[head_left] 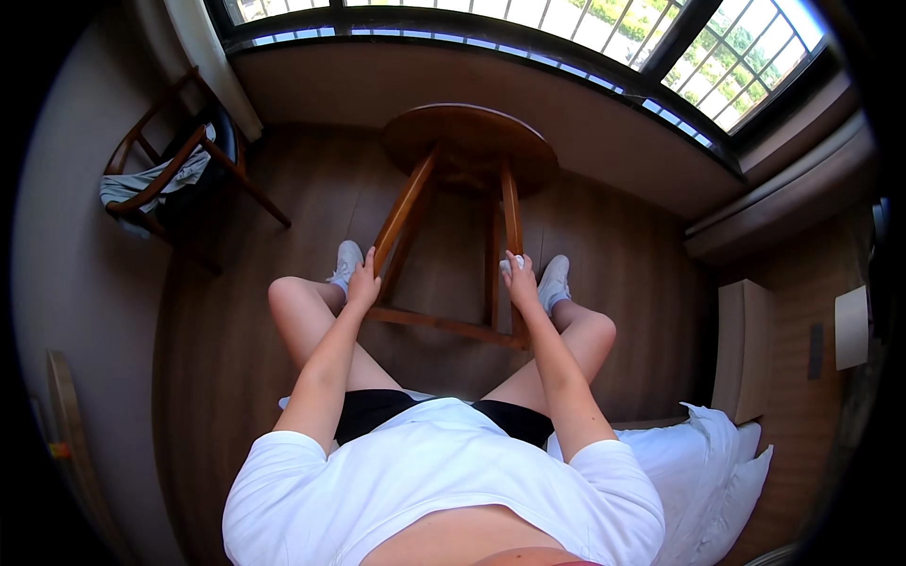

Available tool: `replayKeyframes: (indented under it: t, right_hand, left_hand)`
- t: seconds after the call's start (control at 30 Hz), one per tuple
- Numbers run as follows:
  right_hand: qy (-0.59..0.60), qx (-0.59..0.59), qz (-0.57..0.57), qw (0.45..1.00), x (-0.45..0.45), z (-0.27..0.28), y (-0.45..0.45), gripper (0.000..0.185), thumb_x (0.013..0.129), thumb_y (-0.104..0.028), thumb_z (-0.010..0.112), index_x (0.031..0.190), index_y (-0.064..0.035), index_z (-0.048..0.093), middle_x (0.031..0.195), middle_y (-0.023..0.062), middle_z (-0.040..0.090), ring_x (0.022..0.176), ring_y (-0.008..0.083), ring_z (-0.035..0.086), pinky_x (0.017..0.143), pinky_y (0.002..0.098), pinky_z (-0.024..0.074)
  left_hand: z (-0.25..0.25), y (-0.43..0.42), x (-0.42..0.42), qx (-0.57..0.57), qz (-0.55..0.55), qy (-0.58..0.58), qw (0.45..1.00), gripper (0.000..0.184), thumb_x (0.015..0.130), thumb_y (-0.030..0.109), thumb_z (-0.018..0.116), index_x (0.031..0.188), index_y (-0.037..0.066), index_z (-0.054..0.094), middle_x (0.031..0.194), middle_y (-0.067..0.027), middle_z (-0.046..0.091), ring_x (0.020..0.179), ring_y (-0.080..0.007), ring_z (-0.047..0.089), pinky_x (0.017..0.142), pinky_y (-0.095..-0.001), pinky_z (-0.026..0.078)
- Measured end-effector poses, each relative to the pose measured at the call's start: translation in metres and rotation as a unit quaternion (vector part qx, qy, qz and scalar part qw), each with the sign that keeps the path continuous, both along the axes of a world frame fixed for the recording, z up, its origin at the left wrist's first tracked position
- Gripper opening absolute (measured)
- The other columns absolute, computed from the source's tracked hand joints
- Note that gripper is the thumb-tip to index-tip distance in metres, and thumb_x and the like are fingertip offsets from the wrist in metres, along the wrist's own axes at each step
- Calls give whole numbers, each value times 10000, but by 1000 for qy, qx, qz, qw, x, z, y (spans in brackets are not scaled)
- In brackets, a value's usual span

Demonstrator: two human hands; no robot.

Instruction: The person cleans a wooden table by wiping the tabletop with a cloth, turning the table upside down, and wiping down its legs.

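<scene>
The wooden table (462, 141) lies tipped on the floor (651, 283), its top toward the window (613, 36). The left hand (362, 285) has its fingers clasped on one leg (408, 206); the right hand (520, 284) has its fingers closed over a white wad (508, 265) against another.

Arms (326, 377) stretched forward; right hand (521, 283) curled, left hand (361, 287) perhaps loosely curled.

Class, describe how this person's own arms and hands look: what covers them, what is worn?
The left arm and right arm emerge from short white shirt sleeves and are bare below them. The left hand and right hand wear no gloves, and no watch or bracelet shows at either wrist. Any ring would be too small to make out.
</scene>
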State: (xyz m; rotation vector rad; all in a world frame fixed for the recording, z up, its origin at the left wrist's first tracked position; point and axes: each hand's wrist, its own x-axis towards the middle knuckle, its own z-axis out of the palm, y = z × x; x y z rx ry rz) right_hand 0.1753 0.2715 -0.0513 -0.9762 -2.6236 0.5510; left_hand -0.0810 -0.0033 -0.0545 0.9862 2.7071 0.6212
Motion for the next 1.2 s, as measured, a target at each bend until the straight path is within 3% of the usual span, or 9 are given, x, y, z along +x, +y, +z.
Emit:
replayKeyframes:
  t: [0.13, 0.4, 0.73, 0.83, 0.97, 1.2]
  right_hand:
    - [-9, -16, 2, 1000, 0, 5, -2, 524, 814, -185, 578, 1294, -194, 368, 1256, 272, 342, 981, 447, 516, 835, 454, 452]
    - [6, -9, -22, 1000, -4, 4, 2, 658, 818, -254, 584, 1374, -192, 235, 1262, 241, 357, 915, 413, 557, 767, 445, 486]
    - [-27, -21, -54, 998, -41, -4, 34, 677, 828, -286, 575, 1381, -176, 201, 1236, 269, 368, 920, 423, 555, 774, 444, 484]
    - [-28, -34, -75, 996, -50, -4, 40, 678, 828, -289, 576, 1381, -181, 198, 1237, 271, 365, 929, 425, 551, 784, 446, 481]
    - [-63, -44, -88, 993, -55, 5, 45, 702, 821, -315, 583, 1387, -196, 186, 1252, 273, 355, 970, 424, 537, 793, 456, 476]
    - [-75, -22, -117, 990, -81, 7, 67, 747, 810, -349, 591, 1398, -193, 157, 1279, 286, 341, 990, 421, 537, 788, 452, 483]
  left_hand:
    - [4, -1, 1, -7, 4, -12, 1000, 752, 761, 104, 569, 1392, 227, 177, 976, -244, 509, 819, -397, 562, 740, -451, 467]
    - [10, 2, 2, -35, 13, -32, 999, 784, 755, 98, 592, 1398, 217, 158, 1036, -247, 492, 880, -390, 551, 783, -440, 463]
    - [7, 2, 3, -17, 8, -8, 1000, 804, 705, 55, 574, 1393, 194, 183, 998, -238, 504, 845, -391, 548, 773, -442, 456]
    - [8, 4, 4, -44, 21, -6, 999, 795, 707, 145, 606, 1386, 189, 195, 1036, -237, 493, 860, -388, 560, 756, -444, 473]
    - [9, 9, 1, -5, 25, -25, 999, 755, 699, 159, 619, 1350, 155, 236, 1029, -248, 517, 873, -396, 561, 755, -444, 471]
    - [4, 43, -26, 18, 50, -100, 994, 536, 731, 315, 651, 1109, 47, 381, 895, -239, 600, 851, -402, 579, 732, -455, 465]
